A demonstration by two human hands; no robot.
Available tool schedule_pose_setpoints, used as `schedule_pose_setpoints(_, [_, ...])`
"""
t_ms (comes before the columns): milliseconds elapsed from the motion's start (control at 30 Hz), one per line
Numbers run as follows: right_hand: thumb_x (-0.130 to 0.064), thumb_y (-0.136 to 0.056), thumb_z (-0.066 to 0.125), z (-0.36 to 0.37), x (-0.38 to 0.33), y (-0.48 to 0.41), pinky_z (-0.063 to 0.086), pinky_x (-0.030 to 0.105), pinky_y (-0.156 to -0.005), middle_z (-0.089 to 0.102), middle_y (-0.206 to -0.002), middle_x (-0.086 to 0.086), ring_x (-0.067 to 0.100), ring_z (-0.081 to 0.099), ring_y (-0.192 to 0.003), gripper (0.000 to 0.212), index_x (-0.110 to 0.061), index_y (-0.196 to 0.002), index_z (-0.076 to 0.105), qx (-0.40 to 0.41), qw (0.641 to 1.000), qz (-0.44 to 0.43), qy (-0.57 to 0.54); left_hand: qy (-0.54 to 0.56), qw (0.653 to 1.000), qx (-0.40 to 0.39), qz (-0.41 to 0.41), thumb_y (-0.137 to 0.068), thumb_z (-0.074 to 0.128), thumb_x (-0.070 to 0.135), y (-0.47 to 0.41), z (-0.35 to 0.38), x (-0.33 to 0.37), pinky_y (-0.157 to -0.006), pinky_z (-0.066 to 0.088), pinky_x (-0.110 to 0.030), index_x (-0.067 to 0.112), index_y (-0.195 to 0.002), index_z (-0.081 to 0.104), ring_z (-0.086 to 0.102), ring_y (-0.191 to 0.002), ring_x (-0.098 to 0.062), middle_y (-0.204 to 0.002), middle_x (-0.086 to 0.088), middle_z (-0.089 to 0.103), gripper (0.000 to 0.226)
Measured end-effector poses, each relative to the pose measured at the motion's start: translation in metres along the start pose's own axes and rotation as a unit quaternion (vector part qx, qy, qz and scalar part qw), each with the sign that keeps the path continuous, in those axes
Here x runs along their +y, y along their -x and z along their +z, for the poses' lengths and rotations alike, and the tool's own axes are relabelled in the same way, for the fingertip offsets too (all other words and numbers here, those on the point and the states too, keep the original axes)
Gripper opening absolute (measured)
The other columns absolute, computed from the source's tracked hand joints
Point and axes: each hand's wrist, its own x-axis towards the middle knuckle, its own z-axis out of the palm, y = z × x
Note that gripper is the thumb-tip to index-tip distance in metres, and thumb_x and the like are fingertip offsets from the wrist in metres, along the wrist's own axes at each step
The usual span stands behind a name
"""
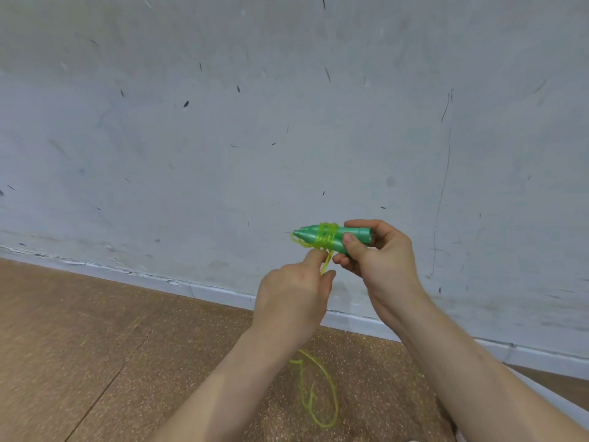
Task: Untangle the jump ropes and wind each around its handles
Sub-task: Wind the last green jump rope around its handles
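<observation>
Bare forearms (223,378) reaching forward, slack yellow-green rope (331,393) trailing onto cork floor (95,346), left hand (293,295) pinching the rope under its coils (326,239), right hand (382,260) curled around paired green handles (350,233), scuffed wall (223,122) behind

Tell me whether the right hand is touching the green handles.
Touching. The head view shows the right hand gripping the green handles, curled round their butt end.

Green plastic jump-rope handles (342,238) sit in the right hand (381,260), before a scuffed grey wall (223,122). Just below-left, the left hand (291,303) pinches the yellow-green plastic cord (326,240), which is wound around the handles and trails onto the brown cork floor (95,346).
</observation>
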Motion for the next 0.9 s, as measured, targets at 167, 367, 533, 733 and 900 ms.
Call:
schedule_pose_setpoints(167, [0.002,-0.089,0.062,0.003,0.001,0.002,0.059,0.028,-0.062,0.064,-0.088,0.005,0.015,0.064,-0.052,0.015,-0.012,-0.094,0.066,0.027,0.995,-0.054,0.083,0.140,0.986,-0.050,-0.079,-0.096,0.033,0.045,0.001,-0.001,0.003,-0.061,0.048,-0.041,0.020,-0.085,0.055,0.059,-0.063,-0.020,-0.066,0.004,0.063,0.035])
schedule_pose_setpoints(367, [-0.001,-0.084,0.066,0.005,0.013,0.001,0.040,0.003,-0.065,0.051,-0.089,-0.003,0.000,0.055,-0.078,0.024,-0.023,-0.092,0.063,-0.007,0.923,-0.221,0.315,0.263,0.940,-0.133,-0.174,-0.097,0.049,0.027,-0.006,-0.012,0.003,-0.062,0.039,-0.031,0.023,-0.087,0.068,0.051,-0.061,-0.015,-0.059,0.007,0.054,0.022])
schedule_pose_setpoints(533, [-0.008,-0.086,0.065,0.003,0.014,-0.006,0.038,0.006,-0.070,0.050,-0.088,-0.006,0.000,0.050,-0.078,0.019,-0.019,-0.101,0.065,-0.044,0.887,-0.227,0.400,-0.112,0.992,-0.018,0.053,-0.062,0.081,0.015,0.002,-0.015,0.001,-0.041,0.026,-0.024,0.015,-0.094,0.063,0.049,-0.040,-0.022,-0.049,0.003,0.051,0.037])
schedule_pose_setpoints(733, [-0.015,-0.088,0.065,-0.006,0.002,-0.012,0.039,0.020,-0.069,0.058,-0.096,-0.002,0.013,0.052,-0.085,0.015,-0.026,-0.096,0.061,-0.122,0.858,-0.130,0.481,-0.103,0.981,0.002,0.162,-0.072,0.080,0.019,-0.004,-0.020,-0.019,-0.038,0.024,-0.023,0.019,-0.071,0.066,0.035,-0.045,-0.018,-0.054,0.005,0.038,0.014])
schedule_pose_setpoints(900, [-0.013,-0.088,0.067,-0.010,-0.018,-0.004,0.041,0.019,-0.063,0.062,-0.084,-0.007,-0.003,0.053,-0.061,0.010,-0.022,-0.091,0.065,-0.259,0.846,-0.099,0.456,0.098,0.988,-0.093,0.071,-0.086,0.057,0.038,-0.012,-0.039,-0.028,-0.061,0.046,-0.023,0.027,-0.086,0.075,0.059,-0.068,-0.008,-0.073,0.007,0.069,0.021])
